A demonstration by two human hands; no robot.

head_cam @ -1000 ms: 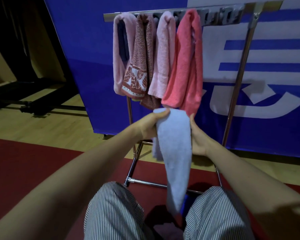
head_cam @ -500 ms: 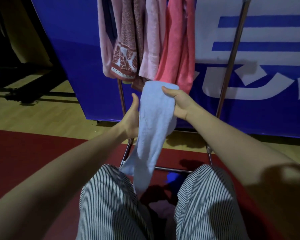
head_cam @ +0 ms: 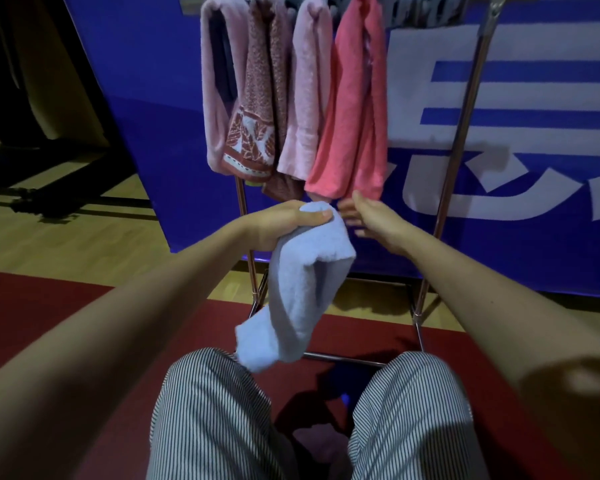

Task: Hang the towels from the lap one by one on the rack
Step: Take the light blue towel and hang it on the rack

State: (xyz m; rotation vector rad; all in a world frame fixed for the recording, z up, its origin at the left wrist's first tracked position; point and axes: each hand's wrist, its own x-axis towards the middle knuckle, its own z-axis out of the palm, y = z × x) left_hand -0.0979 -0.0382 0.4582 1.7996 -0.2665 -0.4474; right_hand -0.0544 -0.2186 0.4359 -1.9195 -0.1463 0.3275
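Left hand (head_cam: 281, 225) grips the soft light-blue towel (head_cam: 305, 289); right hand (head_cam: 374, 216) is spread wide, empty. Next, lift it onto the silver metal rack (head_cam: 459, 140).

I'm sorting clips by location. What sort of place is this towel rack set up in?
Likely a staged hall or studio, not a home: a big blue printed banner stands behind the metal rack, a red carpet lies on the wooden floor, and dark equipment legs sit at left.

The rack (head_cam: 463, 133) stands where the wooden floor (head_cam: 84, 237) meets a red mat (head_cam: 49, 306). Four pink and red towels (head_cam: 354, 109) hang side by side over its top bar.
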